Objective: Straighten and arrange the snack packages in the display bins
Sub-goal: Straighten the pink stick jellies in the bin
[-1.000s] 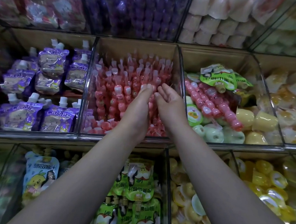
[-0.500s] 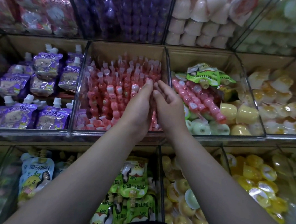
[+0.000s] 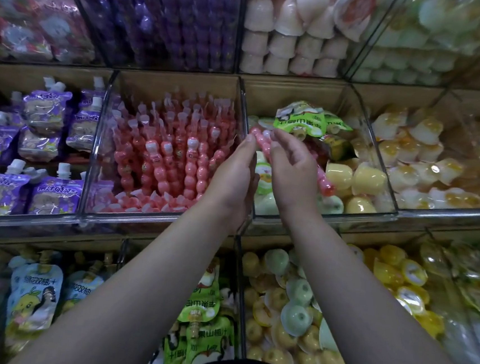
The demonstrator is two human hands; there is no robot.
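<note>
Lowest row, nearest the camera: pale blue spout pouches [image 3: 34,294] at left, green spout pouches [image 3: 202,304] in the middle, a heap of green and yellow jelly cups [image 3: 293,313] to their right, and clear-lidded yellow cups [image 3: 400,273] further right.

2 bare forearms reached up from the bottom edge to the middle row. The left hand [image 3: 233,175] and right hand [image 3: 292,169] met close together at the clear divider [image 3: 242,102] between 2 bins.

Left hand: seen from the back, fingers straight and pressed together, tips touching the upper end of the stray pink sticks [image 3: 259,138]. Thumb hidden.

Right hand: fingers curled down over the same sticks, pinching them near the top.

The stray pink sticks lay tilted in the mixed bin [image 3: 294,91]. They ran from beside the divider down to the right under the right hand. Their count could not be told.

Middle row, left to right:
- purple spout pouches [image 3: 46,110], mostly upright
- pink stick bin [image 3: 178,83], with beaded pink sticks [image 3: 177,152] standing in rows and a few lying flat at the front
- the mixed bin, with a green pouch [image 3: 306,120] on top at the back and pale yellow cups [image 3: 356,178] at right
- orange-and-white cups [image 3: 420,158] in the 4th bin

Top row, farthest and blurred: red-pink packets [image 3: 29,14], purple beaded sticks [image 3: 166,19], pale pink cups [image 3: 290,40], pale green cups [image 3: 406,60].
</note>
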